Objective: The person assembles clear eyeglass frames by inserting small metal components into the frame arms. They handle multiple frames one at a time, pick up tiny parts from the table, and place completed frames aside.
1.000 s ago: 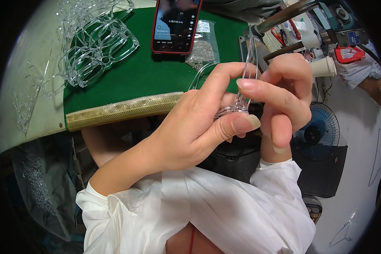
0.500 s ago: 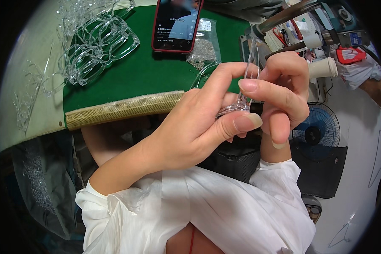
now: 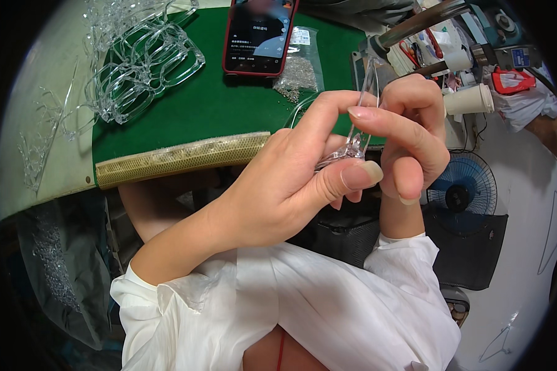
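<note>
My left hand and my right hand meet in front of my chest, both closed on one clear plastic eyeglass frame. The left thumb and fingers pinch the frame's corner near the hinge. A transparent arm of the frame rises between the right fingers. Most of the frame is hidden behind my hands.
A green mat covers the bench, with a pile of clear frames at its left, a red-cased phone and a small bag of tiny metal parts. Loose clear arms lie far left. A fan stands right, tools behind.
</note>
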{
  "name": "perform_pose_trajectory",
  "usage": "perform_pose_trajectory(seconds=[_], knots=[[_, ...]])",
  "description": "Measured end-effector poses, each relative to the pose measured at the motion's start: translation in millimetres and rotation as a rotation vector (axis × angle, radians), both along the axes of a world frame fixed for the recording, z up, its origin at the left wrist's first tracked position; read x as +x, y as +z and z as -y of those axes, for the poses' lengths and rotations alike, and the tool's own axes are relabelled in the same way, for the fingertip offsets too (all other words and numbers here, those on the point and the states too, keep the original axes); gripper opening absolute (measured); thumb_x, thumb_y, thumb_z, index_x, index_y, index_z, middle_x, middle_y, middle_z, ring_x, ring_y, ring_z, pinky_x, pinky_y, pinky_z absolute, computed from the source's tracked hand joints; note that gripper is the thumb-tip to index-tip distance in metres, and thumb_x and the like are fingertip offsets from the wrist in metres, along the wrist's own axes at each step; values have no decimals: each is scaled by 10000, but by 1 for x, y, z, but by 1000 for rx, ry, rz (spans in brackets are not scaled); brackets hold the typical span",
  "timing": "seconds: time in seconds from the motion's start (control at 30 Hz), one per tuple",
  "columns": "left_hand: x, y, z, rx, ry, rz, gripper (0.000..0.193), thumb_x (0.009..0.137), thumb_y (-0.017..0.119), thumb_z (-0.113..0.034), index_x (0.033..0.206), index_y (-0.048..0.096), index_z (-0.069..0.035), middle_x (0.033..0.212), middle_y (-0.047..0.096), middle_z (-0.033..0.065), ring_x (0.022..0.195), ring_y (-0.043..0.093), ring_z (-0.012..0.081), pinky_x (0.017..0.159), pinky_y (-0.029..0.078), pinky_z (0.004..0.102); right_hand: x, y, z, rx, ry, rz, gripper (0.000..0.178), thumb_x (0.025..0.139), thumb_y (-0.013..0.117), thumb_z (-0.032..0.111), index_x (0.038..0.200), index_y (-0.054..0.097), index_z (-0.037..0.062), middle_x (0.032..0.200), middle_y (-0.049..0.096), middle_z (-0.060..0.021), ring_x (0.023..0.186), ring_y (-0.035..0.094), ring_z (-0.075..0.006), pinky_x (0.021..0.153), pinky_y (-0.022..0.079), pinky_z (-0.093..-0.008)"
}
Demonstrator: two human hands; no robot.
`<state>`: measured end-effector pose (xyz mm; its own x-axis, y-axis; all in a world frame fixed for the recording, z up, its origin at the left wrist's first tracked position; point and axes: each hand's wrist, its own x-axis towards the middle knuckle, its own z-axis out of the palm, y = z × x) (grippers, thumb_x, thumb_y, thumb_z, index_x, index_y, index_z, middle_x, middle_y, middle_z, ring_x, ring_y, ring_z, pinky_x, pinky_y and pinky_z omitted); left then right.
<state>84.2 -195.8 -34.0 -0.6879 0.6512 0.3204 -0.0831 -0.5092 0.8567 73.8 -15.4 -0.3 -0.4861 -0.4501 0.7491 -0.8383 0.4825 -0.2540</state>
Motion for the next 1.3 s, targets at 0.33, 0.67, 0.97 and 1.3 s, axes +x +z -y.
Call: perform_pose_trajectory(seconds=[0.33, 0.67, 0.97, 1.3], knots=[[-2, 0, 1, -6, -19, 22, 744, 912, 503, -500, 1370, 234, 22, 951, 560, 99, 757, 584, 115, 615, 482, 217, 5, -3, 1, -3, -41, -29, 733, 858, 321, 682, 944, 697, 58, 791, 472, -44, 664, 406, -147, 586, 307, -269], [-2, 0, -1, -11, -45, 27, 737, 913, 505, -495, 1368, 236, 19, 939, 566, 99, 761, 581, 116, 618, 489, 222, 1, -5, 0, -10, 17, -64, 735, 864, 292, 677, 930, 699, 69, 781, 467, -45, 638, 401, -139, 562, 300, -262], [-1, 2, 0, -33, -20, 26, 727, 920, 502, -481, 1378, 227, 13, 927, 569, 94, 766, 587, 121, 638, 487, 224, 2, -2, 4, -6, -14, -36, 741, 859, 315, 676, 929, 707, 51, 755, 427, -25, 643, 391, -141, 571, 285, -266], [0, 0, -1, 6, -19, 11, 720, 921, 495, -484, 1372, 234, 14, 890, 572, 95, 749, 594, 124, 642, 486, 230, 6, -2, 4, -16, -40, 24, 714, 868, 344, 653, 938, 704, 41, 756, 428, -22, 656, 386, -145, 580, 282, -269]])
